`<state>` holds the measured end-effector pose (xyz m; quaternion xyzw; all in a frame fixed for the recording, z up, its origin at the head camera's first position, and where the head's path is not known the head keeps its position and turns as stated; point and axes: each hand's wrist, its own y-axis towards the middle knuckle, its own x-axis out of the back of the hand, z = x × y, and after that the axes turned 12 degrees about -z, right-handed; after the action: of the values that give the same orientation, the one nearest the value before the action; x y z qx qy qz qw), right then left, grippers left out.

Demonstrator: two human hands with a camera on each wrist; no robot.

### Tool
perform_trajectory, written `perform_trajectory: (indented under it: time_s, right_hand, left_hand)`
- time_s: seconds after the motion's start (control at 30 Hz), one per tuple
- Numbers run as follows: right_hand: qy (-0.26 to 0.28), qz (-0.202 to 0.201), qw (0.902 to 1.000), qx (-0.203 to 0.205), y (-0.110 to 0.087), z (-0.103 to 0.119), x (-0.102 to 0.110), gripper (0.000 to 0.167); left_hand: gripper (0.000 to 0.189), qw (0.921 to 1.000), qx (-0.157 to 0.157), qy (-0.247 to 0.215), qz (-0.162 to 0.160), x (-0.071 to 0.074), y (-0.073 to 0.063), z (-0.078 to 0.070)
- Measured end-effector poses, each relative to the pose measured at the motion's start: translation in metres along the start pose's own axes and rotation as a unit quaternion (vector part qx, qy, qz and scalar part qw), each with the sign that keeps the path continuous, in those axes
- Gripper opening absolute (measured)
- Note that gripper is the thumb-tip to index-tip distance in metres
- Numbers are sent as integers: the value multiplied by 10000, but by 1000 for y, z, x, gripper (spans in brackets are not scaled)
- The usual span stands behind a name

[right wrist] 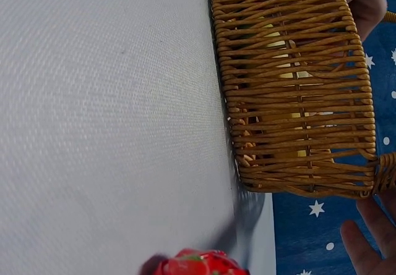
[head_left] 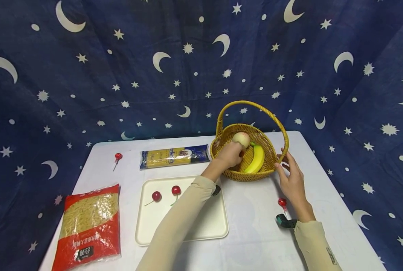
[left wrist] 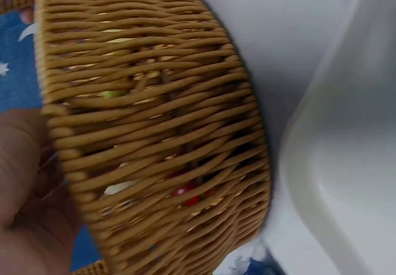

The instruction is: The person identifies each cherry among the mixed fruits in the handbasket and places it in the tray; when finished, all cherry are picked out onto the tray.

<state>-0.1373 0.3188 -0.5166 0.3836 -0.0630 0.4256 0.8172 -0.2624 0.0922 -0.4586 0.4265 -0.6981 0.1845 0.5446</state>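
A brown wicker basket (head_left: 247, 176) with a tall arched handle stands at the back right of the table. Inside it lie a yellow banana (head_left: 257, 160) and a pale peach (head_left: 241, 139). My left hand (head_left: 229, 155) reaches over the near-left rim, right against the peach; its fingertips are hidden, so I cannot tell whether it grips anything. Through the weave in the left wrist view, a small red shiny thing (left wrist: 185, 194) shows inside. My right hand (head_left: 292, 180) holds the basket's right side at the handle's base, thumb in front and fingers behind.
A cream tray (head_left: 208, 229) with two cherries (head_left: 156, 196) lies in front of the basket. Behind the tray is a spaghetti pack (head_left: 172, 157). A red pasta bag (head_left: 91, 226) lies at left. Red lollipops lie at back left (head_left: 118, 156) and beside my right wrist (head_left: 282, 202).
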Motion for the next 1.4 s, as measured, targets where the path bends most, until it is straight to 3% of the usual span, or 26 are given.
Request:
perform_trajectory:
  time_s: [0.17,0.33,0.73,1.0,1.23,1.4]
  right_hand:
    - [90,4,10000,35,0,0,-2,62]
    - [58,13,10000,-16,1,2,-5,62]
    - [165,4,9998,-91,1,4,-6,62]
    - [163,10,9998,-142,-1,4,-4,61]
    - [52,14,9997,-223,-3,2,-4,62]
    - [-42,15,9996,-288,-2,3,-2,62]
  left_hand:
    - [26,9985,45,-402,-355,18,-11,2]
    - [30,9938,107,-809,-755,35,-29,7]
    - [28,9747,529,-1524,-1547,61,-93,38]
    - [27,9634,550,-1510,-2146,77,-132,50]
    - [30,9547,856,-1214,-2579,89,-177,58]
    - [32,9439,1189,-1022,-2907,95,-212,64]
